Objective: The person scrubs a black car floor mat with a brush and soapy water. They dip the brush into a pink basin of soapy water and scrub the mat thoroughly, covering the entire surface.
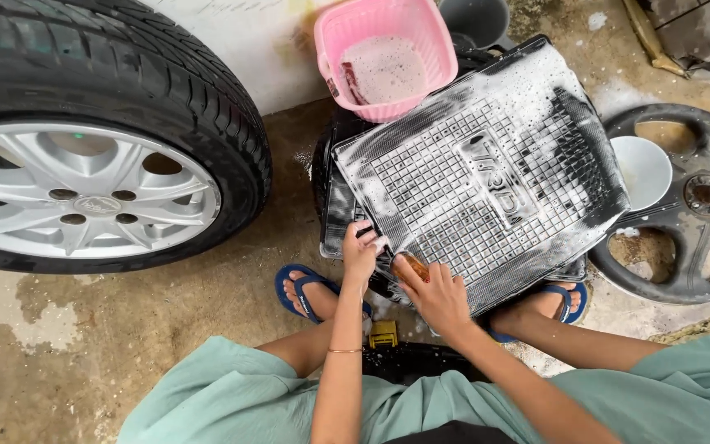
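Mid-scrub on soapy black rubber car mat [486, 181], propped on floor before knees. Left hand [361, 253] pinching near edge; right hand [433, 292] clenched around brown scrub brush [415, 265]. Next, likely: sweeping brush toward unscrubbed corners.

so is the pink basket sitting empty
No, the pink basket holds white soapy foam and rests at the far edge of the soapy car mat.

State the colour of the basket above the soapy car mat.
Pink basket, holding foamy water, seen in the head view.
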